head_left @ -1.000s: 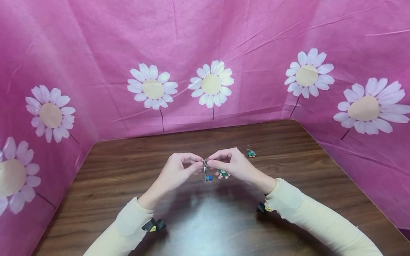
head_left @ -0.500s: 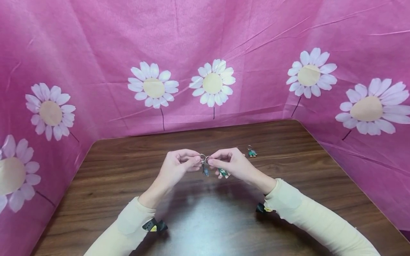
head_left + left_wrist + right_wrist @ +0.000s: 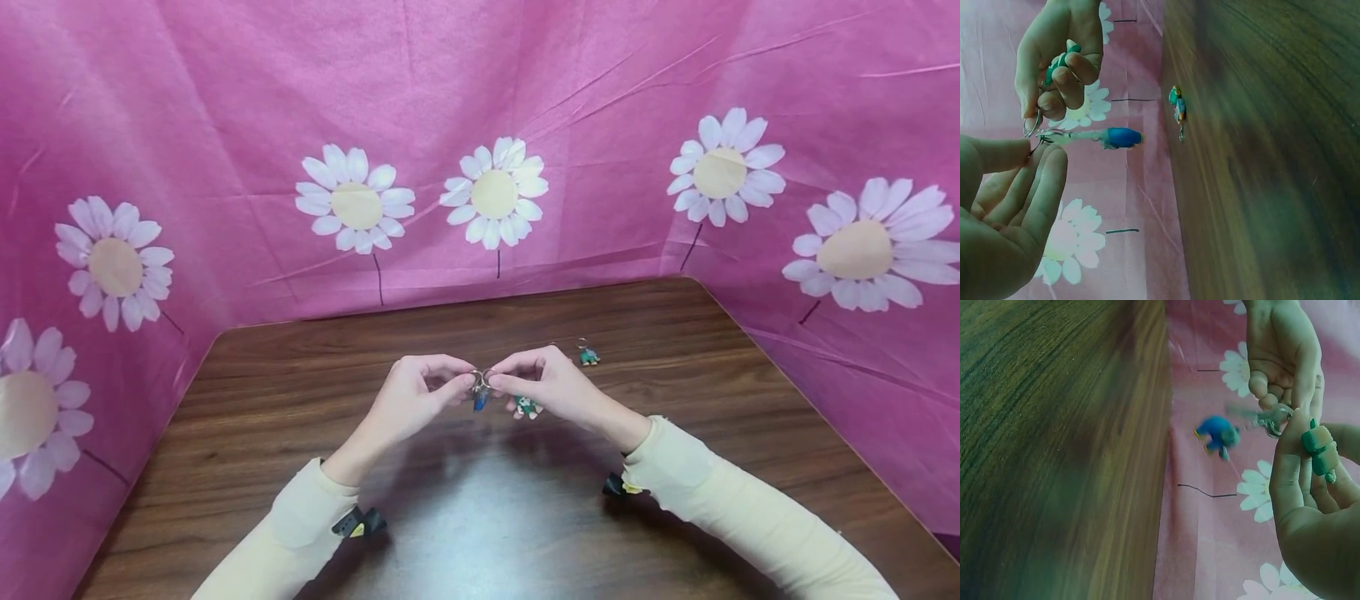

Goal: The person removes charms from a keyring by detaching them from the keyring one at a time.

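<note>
My left hand (image 3: pixel 408 400) pinches a metal key ring between thumb and fingers. Facing it, my right hand (image 3: pixel 555 387) pinches another metal ring (image 3: pixel 1034 125), and the two rings meet between the fingertips. A keychain charm with a blue body (image 3: pixel 1124 138) dangles on a short chain from the joined rings; it looks blurred in the right wrist view. Against the right hand's curled fingers lies a green and cream figure charm (image 3: pixel 1321 450). Which ring bears which charm is hard to tell.
Beyond the right hand, a green keychain (image 3: pixel 588 356) lies on the brown wooden table (image 3: pixel 300 358). Part of another ring shows behind that hand. A pink cloth (image 3: pixel 247 167) with white flowers surrounds the table's back and sides.
My left hand drew slightly left and up, then returned towards the right hand. The blue charm swung and turned. The right hand has barely moved.
</note>
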